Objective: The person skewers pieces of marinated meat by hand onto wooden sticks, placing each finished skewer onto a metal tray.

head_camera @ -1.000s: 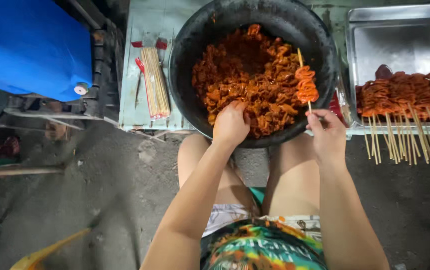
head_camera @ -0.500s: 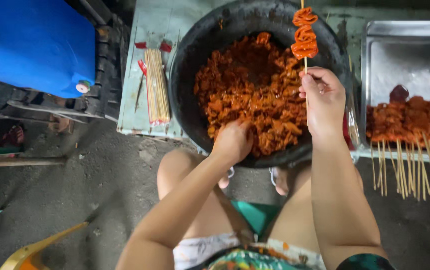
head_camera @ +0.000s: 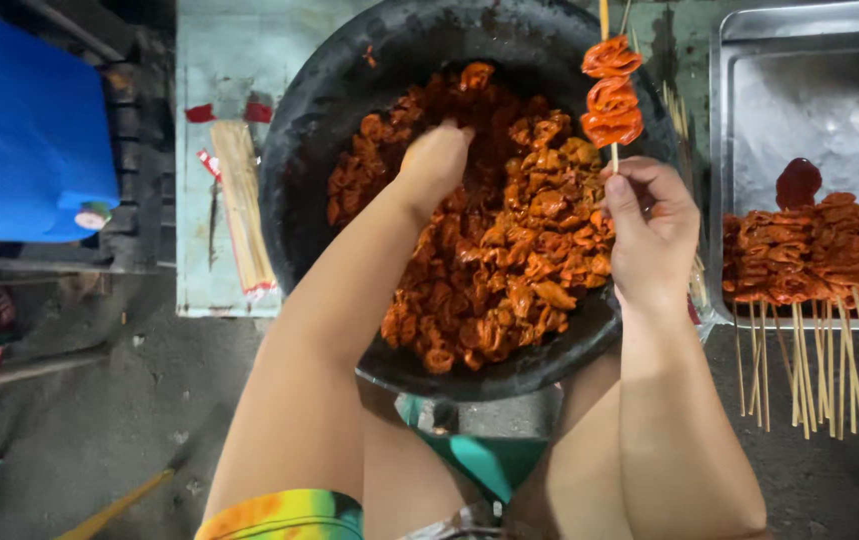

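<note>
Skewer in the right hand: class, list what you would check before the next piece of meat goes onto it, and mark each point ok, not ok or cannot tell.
1. Skewer gripped firmly: ok, the right hand closes round its lower part.
2. Room left on the stick: ok, bare stick shows above its three meat pieces.
3. Left hand on the meat: ok, its fingers are down in the marinated meat in the black basin.
4. A piece actually pinched: cannot tell, fingertips are buried.
5. Space on the metal tray: ok, bare metal above the finished skewers.
6. Spare sticks: ok, a bundle lies left of the basin.
</note>
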